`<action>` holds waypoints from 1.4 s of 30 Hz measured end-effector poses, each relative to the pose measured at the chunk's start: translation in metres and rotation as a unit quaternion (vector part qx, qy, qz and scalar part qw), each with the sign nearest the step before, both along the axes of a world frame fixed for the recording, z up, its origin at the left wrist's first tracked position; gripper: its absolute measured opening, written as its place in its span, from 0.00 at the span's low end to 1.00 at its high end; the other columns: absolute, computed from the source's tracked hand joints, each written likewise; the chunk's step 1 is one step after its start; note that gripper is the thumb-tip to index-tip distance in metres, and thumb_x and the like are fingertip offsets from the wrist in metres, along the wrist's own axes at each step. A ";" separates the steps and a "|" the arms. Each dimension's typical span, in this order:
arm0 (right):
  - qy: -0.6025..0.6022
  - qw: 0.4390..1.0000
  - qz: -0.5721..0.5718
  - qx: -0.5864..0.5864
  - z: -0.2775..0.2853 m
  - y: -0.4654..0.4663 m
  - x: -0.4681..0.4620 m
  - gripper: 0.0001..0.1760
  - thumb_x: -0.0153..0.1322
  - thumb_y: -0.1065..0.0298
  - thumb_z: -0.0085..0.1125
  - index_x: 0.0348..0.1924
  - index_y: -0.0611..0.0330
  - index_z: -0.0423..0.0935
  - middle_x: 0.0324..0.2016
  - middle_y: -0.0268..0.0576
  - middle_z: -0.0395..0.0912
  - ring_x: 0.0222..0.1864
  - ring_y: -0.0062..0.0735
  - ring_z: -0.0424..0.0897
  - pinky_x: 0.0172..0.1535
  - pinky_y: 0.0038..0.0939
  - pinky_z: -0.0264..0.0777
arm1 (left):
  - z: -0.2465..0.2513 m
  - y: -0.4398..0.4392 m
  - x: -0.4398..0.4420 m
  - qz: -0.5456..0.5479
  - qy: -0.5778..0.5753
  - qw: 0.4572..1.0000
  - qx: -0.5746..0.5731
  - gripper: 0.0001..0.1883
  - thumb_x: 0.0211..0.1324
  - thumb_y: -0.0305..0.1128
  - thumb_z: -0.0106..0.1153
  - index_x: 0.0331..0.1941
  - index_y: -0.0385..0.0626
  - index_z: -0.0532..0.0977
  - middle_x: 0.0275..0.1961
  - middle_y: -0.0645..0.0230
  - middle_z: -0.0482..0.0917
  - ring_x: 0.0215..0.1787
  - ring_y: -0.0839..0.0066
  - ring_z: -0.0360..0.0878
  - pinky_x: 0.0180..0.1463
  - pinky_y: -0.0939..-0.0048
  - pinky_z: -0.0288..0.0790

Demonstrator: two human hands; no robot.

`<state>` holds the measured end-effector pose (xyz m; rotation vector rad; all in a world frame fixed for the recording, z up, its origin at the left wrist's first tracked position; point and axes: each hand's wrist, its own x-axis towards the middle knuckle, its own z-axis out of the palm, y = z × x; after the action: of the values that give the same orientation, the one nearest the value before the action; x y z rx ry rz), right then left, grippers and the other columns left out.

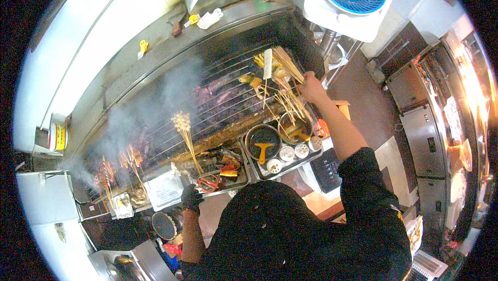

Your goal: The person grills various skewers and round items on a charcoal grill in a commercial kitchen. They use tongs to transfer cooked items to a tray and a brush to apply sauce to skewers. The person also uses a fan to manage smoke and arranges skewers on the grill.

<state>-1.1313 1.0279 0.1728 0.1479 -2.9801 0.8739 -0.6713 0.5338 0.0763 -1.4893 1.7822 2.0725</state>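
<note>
My right hand (pixel 312 86) is closed around the ends of a fanned bundle of thin bamboo skewers (pixel 288 63) at the right end of a charcoal grill (pixel 221 106). Beside that bundle lie a pale flat skewered piece (pixel 267 64) and yellowish skewered food (pixel 255 82). My left hand (pixel 191 199), in a dark glove, is low by the grill's front edge. It is between a foil-covered tray (pixel 165 187) and red-handled scissors (pixel 208 183); its fingers are hard to make out. Above it, a bunch of skewers with pale pieces (pixel 181 121) rests across the bars.
A metal tray holds two round pots (pixel 263 143), brushes and several shaker jars (pixel 287 153). More skewers (pixel 132 158) lie at the grill's left, under smoke. A white fan (pixel 350 12) stands beyond the right end. Steel cabinets (pixel 424 141) line the right side.
</note>
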 end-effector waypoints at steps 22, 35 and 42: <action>-0.299 0.841 0.158 -0.423 0.090 -0.171 0.231 0.17 0.82 0.58 0.54 0.34 0.61 0.79 0.23 0.33 0.80 0.24 0.23 0.76 0.30 0.30 0.72 | 0.127 0.124 -0.147 -0.251 0.338 0.850 -0.317 0.15 0.70 0.32 0.59 0.57 0.42 0.75 0.50 0.65 0.81 0.45 0.74 0.78 0.49 0.68 0.75; -0.246 0.874 0.234 -0.349 0.040 -0.236 0.295 0.15 0.83 0.60 0.51 0.43 0.64 0.79 0.32 0.41 0.81 0.36 0.29 0.79 0.43 0.33 0.74 | 0.099 0.103 -0.117 -0.072 0.329 0.940 0.056 0.17 0.77 0.45 0.52 0.51 0.43 0.76 0.43 0.67 0.82 0.41 0.74 0.81 0.41 0.71 0.77; -0.349 0.820 0.345 -0.294 0.035 -0.252 0.323 0.16 0.84 0.59 0.48 0.39 0.60 0.76 0.25 0.33 0.74 0.29 0.23 0.74 0.35 0.32 0.72 | 0.106 0.070 -0.104 0.071 0.388 0.847 0.356 0.21 0.74 0.57 0.52 0.38 0.51 0.73 0.25 0.73 0.76 0.25 0.76 0.76 0.27 0.73 0.72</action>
<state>-0.8079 0.7759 0.2082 1.1612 -3.0077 2.3215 -0.7757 0.6035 0.1821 -0.6077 0.7290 3.1772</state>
